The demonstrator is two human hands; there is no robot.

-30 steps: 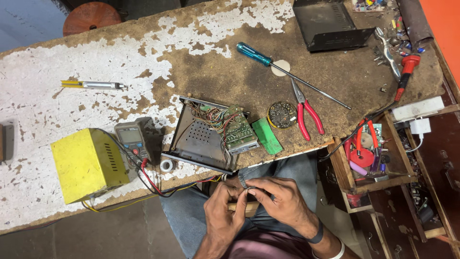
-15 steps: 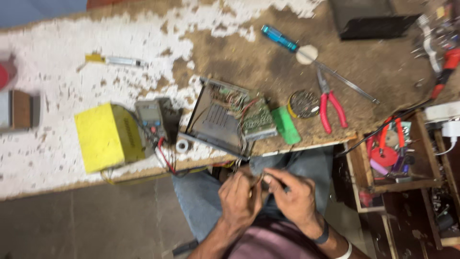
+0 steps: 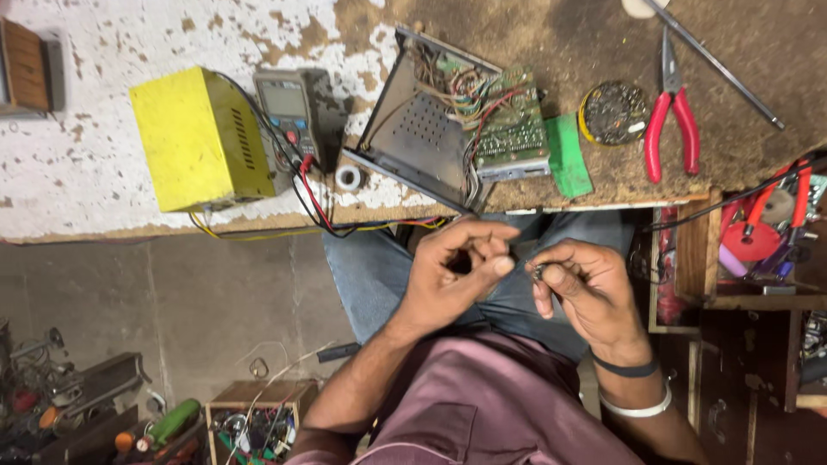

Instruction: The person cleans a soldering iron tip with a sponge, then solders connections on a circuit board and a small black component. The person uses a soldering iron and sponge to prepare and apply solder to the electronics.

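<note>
Below the opened circuit-board chassis [image 3: 457, 129], left hand [image 3: 452, 275] and right hand [image 3: 581, 288] pinch a tiny part [image 3: 536, 270], too small to identify.

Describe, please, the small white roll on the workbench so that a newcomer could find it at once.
Start at the yellow box on the workbench. Move past the multimeter toward the open metal chassis; near the bench's front edge, between them, lies the small white roll. It alone there is a white ring with a hole.

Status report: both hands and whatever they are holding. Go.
Left hand and right hand together over lap, below bench edge. Right pinches small metal part; left fingertips close by. Nothing between them.
</note>
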